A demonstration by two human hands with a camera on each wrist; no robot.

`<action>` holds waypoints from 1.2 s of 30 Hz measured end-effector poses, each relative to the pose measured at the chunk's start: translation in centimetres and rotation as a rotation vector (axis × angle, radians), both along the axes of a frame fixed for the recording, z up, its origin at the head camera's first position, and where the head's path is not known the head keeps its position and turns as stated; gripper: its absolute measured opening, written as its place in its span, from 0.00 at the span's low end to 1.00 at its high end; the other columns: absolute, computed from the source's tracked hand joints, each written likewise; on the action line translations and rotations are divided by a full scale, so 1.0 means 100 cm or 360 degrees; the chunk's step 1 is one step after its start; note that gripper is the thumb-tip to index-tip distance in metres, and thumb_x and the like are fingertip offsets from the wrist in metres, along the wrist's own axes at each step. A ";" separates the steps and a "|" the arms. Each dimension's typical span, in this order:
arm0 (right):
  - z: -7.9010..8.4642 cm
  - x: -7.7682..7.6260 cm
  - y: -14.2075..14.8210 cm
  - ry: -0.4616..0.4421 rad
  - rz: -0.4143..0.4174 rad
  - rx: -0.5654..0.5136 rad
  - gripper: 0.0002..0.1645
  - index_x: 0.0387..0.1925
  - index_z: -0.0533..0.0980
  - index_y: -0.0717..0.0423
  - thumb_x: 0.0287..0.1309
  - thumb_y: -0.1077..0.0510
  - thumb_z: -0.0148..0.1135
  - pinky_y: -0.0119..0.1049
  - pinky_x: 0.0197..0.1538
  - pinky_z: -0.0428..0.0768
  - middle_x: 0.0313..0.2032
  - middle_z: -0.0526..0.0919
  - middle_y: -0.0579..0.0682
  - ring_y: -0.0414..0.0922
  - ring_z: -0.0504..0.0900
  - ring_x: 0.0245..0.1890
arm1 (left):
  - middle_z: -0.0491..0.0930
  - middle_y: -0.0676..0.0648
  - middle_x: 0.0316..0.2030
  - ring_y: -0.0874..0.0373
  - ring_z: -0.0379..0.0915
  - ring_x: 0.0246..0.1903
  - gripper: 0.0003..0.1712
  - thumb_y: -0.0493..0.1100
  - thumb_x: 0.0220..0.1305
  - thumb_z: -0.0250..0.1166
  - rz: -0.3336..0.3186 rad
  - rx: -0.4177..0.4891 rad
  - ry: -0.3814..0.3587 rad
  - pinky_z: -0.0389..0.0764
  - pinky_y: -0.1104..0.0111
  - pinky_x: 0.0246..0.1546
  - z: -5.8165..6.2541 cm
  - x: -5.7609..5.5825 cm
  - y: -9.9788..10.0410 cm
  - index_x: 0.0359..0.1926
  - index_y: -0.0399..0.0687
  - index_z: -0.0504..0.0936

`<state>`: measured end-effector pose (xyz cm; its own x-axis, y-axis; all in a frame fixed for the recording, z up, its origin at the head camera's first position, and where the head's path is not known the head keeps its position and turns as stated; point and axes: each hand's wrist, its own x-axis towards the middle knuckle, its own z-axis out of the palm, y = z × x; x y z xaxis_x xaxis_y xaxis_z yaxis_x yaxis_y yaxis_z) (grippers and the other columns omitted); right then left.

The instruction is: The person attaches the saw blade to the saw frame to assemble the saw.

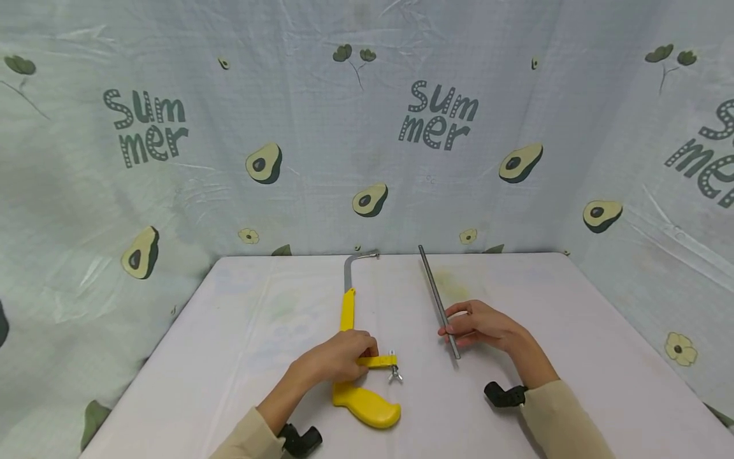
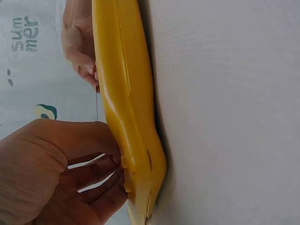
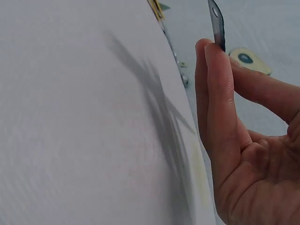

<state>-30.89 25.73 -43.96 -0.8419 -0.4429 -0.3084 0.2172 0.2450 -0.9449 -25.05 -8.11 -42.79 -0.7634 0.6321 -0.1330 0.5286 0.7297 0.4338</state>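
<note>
A hacksaw frame (image 1: 347, 310) with a yellow handle (image 1: 373, 408) lies on the white table, handle toward me. No blade spans it. My left hand (image 1: 339, 357) grips its yellow frame just above the handle; in the left wrist view, the curled fingers of this hand (image 2: 70, 164) meet the yellow plastic. A wing nut (image 1: 395, 375) hangs from the short yellow arm. My right hand (image 1: 484, 325) pinches a thin grey hacksaw blade (image 1: 432, 284) near its close end, raised off the table. In the right wrist view, the blade's end (image 3: 217, 23) shows a hole and a toothed edge.
The white tabletop (image 1: 258, 395) ends at a back edge against a hanging sheet (image 1: 309, 115) printed with avocados and lettering. The same sheet rises at both sides. The frame's grey bent arm (image 1: 348, 271) reaches almost to that back edge.
</note>
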 end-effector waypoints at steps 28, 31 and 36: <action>-0.009 -0.013 -0.069 -0.0010 0.0017 0.0029 0.34 0.65 0.64 0.67 0.63 0.61 0.67 0.33 0.38 0.86 0.44 0.91 0.57 0.43 0.89 0.39 | 0.74 0.57 0.35 0.63 0.68 0.35 0.10 0.38 0.65 0.69 0.0026 -0.0083 0.0005 0.75 0.72 0.43 0.003 0.003 0.005 0.44 0.52 0.79; -0.011 -0.015 -0.074 -0.0011 -0.0005 0.0033 0.34 0.65 0.64 0.67 0.64 0.61 0.67 0.33 0.38 0.86 0.45 0.91 0.57 0.43 0.89 0.39 | 0.75 0.57 0.36 0.63 0.68 0.35 0.10 0.38 0.65 0.70 0.0043 -0.0075 -0.0014 0.76 0.72 0.43 0.003 0.003 0.006 0.44 0.53 0.79; -0.013 -0.019 -0.083 -0.0023 -0.0017 0.0016 0.32 0.65 0.64 0.67 0.64 0.62 0.66 0.33 0.37 0.86 0.45 0.91 0.56 0.43 0.89 0.38 | 0.74 0.57 0.35 0.63 0.68 0.34 0.10 0.38 0.64 0.70 0.0044 -0.0081 -0.0013 0.75 0.73 0.42 0.003 0.002 0.005 0.44 0.53 0.79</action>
